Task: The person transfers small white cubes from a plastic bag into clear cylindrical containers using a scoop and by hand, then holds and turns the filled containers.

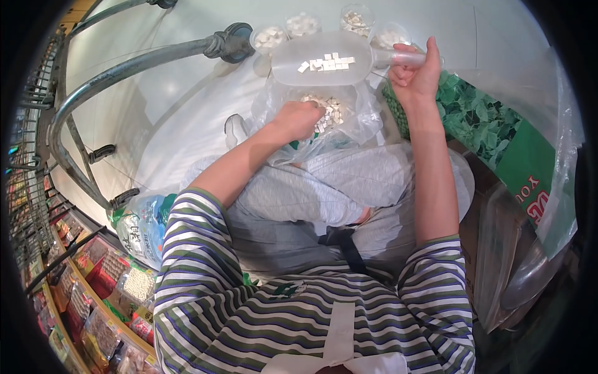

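Note:
My right hand (416,76) is wrapped around the handle of a translucent plastic scoop (286,67), its thumb pointing up. Several small white rectangular pieces (333,63) lie in the scoop's pan. Below the scoop, an open clear plastic bag (367,118) sits by my lap with a heap of similar whitish pieces (334,113) inside. My left hand (300,119) is over the bag's left side, fingers bent down and together at the heap. Whatever its fingertips pinch is hidden.
Beyond the scoop stand clear tubs of white pieces: a left tub (270,38), others (303,25) (357,21) and a right tub (390,35). A metal cart frame (124,62) curves along the left, near packaged goods (137,283). A green printed bag (479,112) lies right.

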Available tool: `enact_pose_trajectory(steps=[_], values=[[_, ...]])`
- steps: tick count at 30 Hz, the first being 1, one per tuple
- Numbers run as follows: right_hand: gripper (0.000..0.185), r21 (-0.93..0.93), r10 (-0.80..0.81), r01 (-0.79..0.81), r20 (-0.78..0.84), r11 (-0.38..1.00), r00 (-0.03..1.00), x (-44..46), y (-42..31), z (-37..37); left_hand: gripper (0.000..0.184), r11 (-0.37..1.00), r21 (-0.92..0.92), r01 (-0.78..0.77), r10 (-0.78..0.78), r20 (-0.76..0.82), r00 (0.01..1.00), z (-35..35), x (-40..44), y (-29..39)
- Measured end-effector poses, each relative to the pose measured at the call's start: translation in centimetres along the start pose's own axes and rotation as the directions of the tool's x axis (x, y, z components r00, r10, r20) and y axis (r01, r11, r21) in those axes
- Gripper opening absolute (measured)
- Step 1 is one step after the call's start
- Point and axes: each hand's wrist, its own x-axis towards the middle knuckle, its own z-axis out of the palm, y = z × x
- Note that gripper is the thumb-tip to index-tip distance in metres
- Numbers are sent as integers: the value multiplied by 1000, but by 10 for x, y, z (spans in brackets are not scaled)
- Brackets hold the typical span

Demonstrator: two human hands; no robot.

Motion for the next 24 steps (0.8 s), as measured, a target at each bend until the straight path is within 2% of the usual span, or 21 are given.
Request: enact_pose_trajectory(steps=[7, 9, 13, 15, 18, 24], values=[[69, -30, -14, 14, 5, 999, 1000, 0, 1, 1, 16, 999, 43, -17, 17, 4, 1000, 14, 1, -7], [69, -41, -15, 15, -8, 999, 1000, 0, 1, 2, 14, 996, 55, -64, 68, -69, 995, 17, 1, -6], [70, -53, -10, 9, -18, 999, 1000, 0, 1, 2, 12, 991, 89, -95, 103, -83, 991, 18, 1, -4], [70, -60, -9, 8, -18, 998, 1000, 0, 1, 2, 11, 978, 142, -153, 157, -17, 988, 16, 1, -3], [70, -64, -9, 8, -11, 998, 1000, 0, 2, 2, 11, 962, 217, -168, 175, -14, 984, 18, 1, -3], [71, -76, -10, 9, -13, 997, 1000, 1, 2, 1, 15, 947, 274, -167, 162, 41, 986, 15, 1, 2]])
